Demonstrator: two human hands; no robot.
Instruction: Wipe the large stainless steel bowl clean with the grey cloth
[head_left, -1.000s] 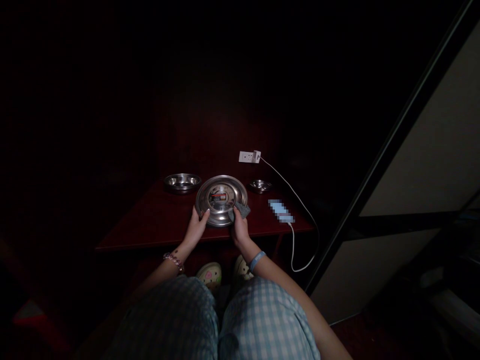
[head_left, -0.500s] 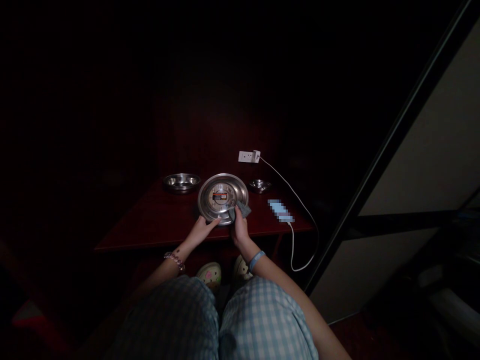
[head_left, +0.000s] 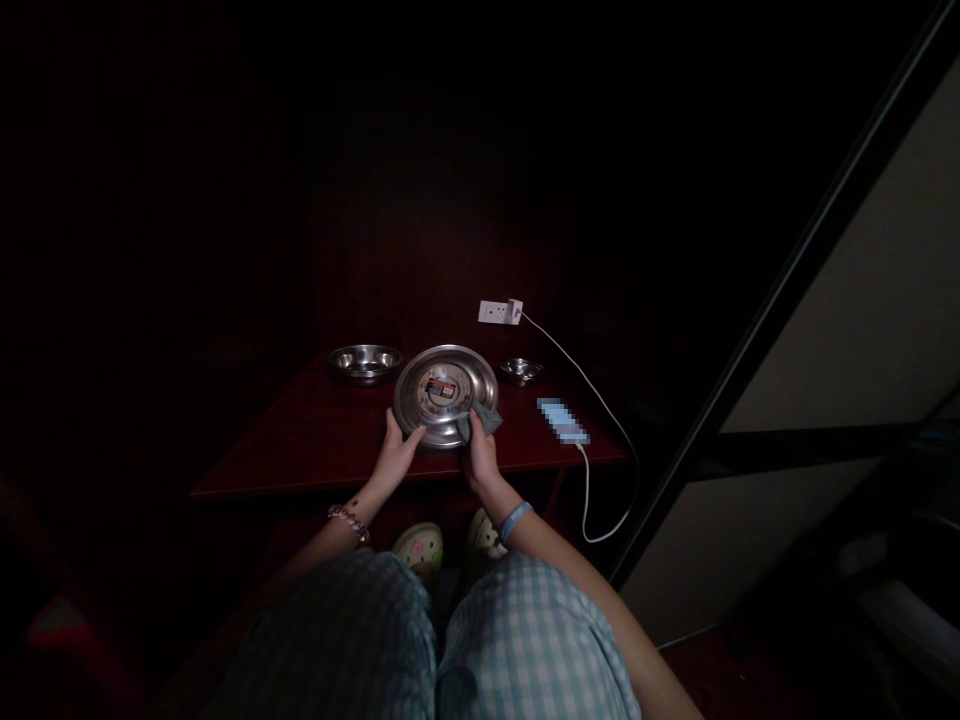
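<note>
A round steel plate with a raised rim and a dark label in its middle is tilted up above the front of the table. My left hand grips its lower left rim, thumb on the near face and fingers behind. At the lower right rim my right hand presses a folded grey cloth against the plate, the thumb over the cloth. Fingers behind the plate are hidden.
On the dark red table stand a larger steel bowl at the left and a small steel bowl at the right. A blurred phone lies right, its white cable running past the table edge to a wall socket.
The plate has turned clockwise, so its label now slants. My left hand has shifted left and slightly up along the rim. My right hand and the cloth stay in place.
</note>
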